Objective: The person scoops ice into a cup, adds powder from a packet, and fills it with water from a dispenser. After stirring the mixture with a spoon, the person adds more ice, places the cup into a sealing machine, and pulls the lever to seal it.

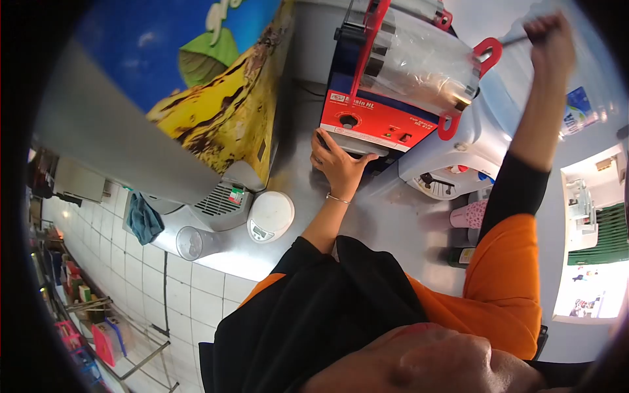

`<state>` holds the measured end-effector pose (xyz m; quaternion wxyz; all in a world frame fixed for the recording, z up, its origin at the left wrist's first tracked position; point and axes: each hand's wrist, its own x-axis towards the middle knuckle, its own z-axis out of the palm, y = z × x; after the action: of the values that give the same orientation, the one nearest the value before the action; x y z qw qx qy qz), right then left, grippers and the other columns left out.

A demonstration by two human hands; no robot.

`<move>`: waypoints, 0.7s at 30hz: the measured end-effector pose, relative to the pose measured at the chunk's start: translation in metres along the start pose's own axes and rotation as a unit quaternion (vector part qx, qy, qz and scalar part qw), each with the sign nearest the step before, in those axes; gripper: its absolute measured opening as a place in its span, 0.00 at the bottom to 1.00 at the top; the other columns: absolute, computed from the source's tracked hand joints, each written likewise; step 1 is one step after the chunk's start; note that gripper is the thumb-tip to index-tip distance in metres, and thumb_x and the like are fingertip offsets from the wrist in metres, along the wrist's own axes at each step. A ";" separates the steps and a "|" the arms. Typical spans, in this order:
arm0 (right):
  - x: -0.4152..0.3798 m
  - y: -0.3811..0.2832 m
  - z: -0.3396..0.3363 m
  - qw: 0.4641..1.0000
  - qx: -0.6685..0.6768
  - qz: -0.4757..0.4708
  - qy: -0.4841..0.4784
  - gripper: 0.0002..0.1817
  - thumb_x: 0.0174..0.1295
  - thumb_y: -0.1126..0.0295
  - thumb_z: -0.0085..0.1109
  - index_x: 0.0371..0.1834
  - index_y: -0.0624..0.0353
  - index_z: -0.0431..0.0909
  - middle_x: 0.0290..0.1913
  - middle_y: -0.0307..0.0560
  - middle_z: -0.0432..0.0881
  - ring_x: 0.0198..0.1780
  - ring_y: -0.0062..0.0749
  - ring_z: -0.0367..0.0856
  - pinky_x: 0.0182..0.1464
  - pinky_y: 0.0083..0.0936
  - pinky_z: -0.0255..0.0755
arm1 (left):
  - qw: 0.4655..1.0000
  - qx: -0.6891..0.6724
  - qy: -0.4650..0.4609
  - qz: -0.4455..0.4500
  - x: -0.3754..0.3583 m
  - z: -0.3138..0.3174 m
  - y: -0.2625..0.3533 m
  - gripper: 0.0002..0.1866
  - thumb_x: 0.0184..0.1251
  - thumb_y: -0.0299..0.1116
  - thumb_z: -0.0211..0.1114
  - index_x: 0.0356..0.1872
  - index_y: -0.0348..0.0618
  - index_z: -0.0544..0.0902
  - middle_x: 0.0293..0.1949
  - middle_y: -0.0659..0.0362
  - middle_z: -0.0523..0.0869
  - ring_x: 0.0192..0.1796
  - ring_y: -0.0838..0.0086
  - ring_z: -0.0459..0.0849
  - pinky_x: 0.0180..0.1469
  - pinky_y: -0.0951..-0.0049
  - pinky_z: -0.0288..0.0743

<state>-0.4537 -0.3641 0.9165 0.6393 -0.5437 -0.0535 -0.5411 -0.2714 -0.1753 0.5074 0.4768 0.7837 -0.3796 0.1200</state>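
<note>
A red and dark blue cup sealer (380, 124) stands on the metal counter, with a roll of clear film (426, 62) mounted on its upper part. My left hand (341, 164) rests at the machine's lower front, thumb and fingers spread along the grey tray edge (357, 145) under the red panel. Up at the right, my right hand (550, 39) is closed around the end of a dark lever (514, 42) that reaches toward the machine. What lies inside the tray is hidden by my left hand and the panel.
A round white scale (271, 216), a clear cup (196, 243) and a teal cloth (143, 219) lie left of my arm. A white water dispenser (452, 150) stands right of the sealer, near a pink patterned cup (469, 214). A large banana-printed container (216, 124) rises at left.
</note>
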 end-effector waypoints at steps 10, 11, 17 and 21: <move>-0.297 0.117 0.045 0.868 -0.337 -0.356 0.080 0.28 0.73 0.52 0.36 0.14 0.53 0.64 0.16 0.39 0.65 0.20 0.30 0.63 0.34 0.37 0.64 | 0.998 0.050 0.023 0.040 -0.001 0.006 -0.004 0.76 0.36 0.86 0.56 0.74 0.28 0.42 0.67 0.31 0.55 0.67 0.42 0.60 0.61 0.43 0.56; -0.302 0.121 0.046 0.858 -0.323 -0.380 0.118 0.28 0.73 0.51 0.37 0.14 0.53 0.64 0.16 0.38 0.65 0.20 0.29 0.63 0.35 0.37 0.64 | 0.998 0.051 0.020 0.040 -0.003 0.005 -0.005 0.77 0.35 0.85 0.56 0.74 0.27 0.41 0.67 0.30 0.55 0.67 0.41 0.59 0.61 0.43 0.56; -0.299 0.126 0.046 0.851 -0.335 -0.385 0.120 0.28 0.73 0.49 0.37 0.15 0.52 0.63 0.17 0.37 0.63 0.20 0.28 0.61 0.35 0.34 0.64 | 0.999 0.022 -0.034 0.024 -0.001 0.002 -0.005 0.80 0.33 0.77 0.70 0.74 0.27 0.35 0.70 0.27 0.47 0.71 0.38 0.52 0.67 0.41 0.51; -0.304 0.127 0.039 0.853 -0.315 -0.400 0.119 0.28 0.73 0.50 0.34 0.14 0.51 0.62 0.16 0.36 0.62 0.21 0.28 0.62 0.36 0.34 0.64 | 0.997 -0.064 -0.040 0.034 -0.001 -0.004 -0.008 0.76 0.39 0.69 0.75 0.74 0.27 0.36 0.70 0.27 0.47 0.71 0.34 0.50 0.71 0.46 0.48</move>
<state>-0.4621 -0.1649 0.6516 0.1640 -0.5791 -0.0165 -0.7984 -0.2655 -0.1691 0.5036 0.5063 0.7422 -0.4317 0.0800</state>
